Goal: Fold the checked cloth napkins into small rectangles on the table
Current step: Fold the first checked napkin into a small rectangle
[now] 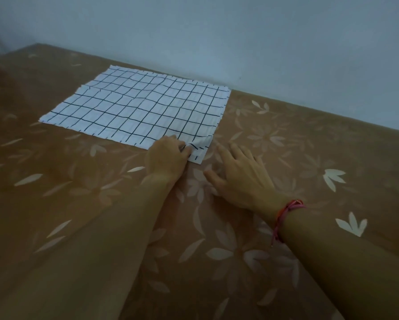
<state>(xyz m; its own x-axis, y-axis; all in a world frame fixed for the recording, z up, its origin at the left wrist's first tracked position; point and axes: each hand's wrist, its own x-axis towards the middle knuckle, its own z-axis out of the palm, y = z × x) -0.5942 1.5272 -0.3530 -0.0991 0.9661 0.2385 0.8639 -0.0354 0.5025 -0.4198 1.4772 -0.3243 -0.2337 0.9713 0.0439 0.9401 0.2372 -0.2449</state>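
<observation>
Head view, looking down past both forearms: a pale blue-grey wall stands behind a tabletop covered in brown with faded flower and leaf shapes. On the far half, left of the middle, a white napkin with thin dark checks lies spread out flat in a single rectangle. Its long axis runs left to right, roughly along the wall, and its far long edge lies close to the wall. Its short sides point toward the person, the near right corner closest to them. The left hand has its fingers curled and pinches that near right corner, which is a little rumpled. The right hand lies palm down on the tabletop just beside that corner, fingers straight and spread, holding nothing. A pink and red cord bracelet circles the right wrist.
</observation>
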